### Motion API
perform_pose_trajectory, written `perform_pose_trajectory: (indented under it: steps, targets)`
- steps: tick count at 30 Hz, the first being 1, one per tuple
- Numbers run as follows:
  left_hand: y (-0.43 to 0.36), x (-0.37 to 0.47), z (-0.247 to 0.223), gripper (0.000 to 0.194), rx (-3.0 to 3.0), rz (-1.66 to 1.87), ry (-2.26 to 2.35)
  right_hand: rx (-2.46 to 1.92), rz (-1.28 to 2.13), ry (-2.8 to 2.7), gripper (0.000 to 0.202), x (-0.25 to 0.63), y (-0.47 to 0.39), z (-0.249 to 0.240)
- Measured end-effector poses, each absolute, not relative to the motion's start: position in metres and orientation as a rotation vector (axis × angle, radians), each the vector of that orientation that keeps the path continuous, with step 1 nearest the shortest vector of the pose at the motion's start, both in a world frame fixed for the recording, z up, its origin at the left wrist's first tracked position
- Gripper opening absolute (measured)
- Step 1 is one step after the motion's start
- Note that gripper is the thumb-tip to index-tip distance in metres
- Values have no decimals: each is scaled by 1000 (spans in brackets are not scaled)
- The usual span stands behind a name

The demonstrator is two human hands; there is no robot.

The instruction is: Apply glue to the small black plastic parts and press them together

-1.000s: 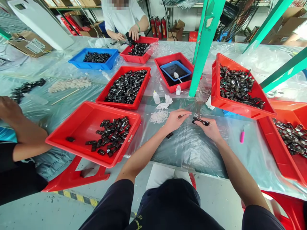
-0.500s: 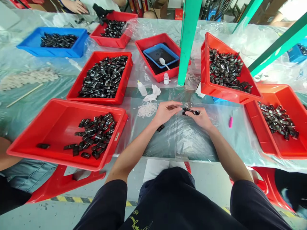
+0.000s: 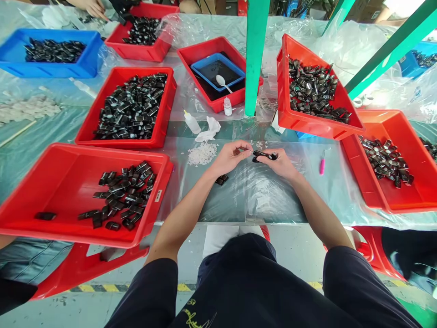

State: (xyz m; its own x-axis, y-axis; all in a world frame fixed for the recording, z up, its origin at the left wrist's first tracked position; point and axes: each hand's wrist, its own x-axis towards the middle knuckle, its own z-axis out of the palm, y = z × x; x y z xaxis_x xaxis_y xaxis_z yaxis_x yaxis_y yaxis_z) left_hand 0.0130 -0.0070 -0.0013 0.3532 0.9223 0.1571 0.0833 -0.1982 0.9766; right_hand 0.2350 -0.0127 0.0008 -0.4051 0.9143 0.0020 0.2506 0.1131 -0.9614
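My right hand [image 3: 279, 163] is closed around a glossy black plastic piece [image 3: 261, 155], whose parted ends point left. Close beside those ends, my left hand [image 3: 232, 158] has its thumb and forefinger pinched together; whatever lies between them is too small to make out. To the left of that hand is a pile of tiny white pieces [image 3: 202, 154], and a few more white bits [image 3: 260, 145] lie scattered behind the hands. Some black pieces [image 3: 221, 179] rest on the plastic sheet below my left wrist.
Red trays of black pieces stand at left [image 3: 136, 241], behind it [image 3: 174, 86], and at right [image 3: 357, 130]. A green post [image 3: 252, 59] rises behind my hands. Nearby are a squeeze bottle [image 3: 191, 123], crumpled tissue [image 3: 209, 130], a small bottle [image 3: 227, 106] and a pink-handled tool [image 3: 322, 166]. Another person's hand [image 3: 93, 6] shows far left.
My left thumb and forefinger have come together and moved nearer the black piece. My right hand keeps its hold. The whole view has shifted slightly.
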Motion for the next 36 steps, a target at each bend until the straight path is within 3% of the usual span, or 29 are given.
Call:
perform_pose_trajectory:
  steps: [23, 30, 36]
  targets:
    - [-7, 11, 3, 29, 1712, 880, 992, -1055, 1400, -1872, 55, 239, -13, 3]
    - [-1, 13, -15, 22, 2048, 1032, 1360, -1210, 1276, -1565, 61, 238, -8, -4]
    - [6, 27, -29, 43, 2463, 676, 1439, -1240, 1232, -1482, 62, 240, -5, -5]
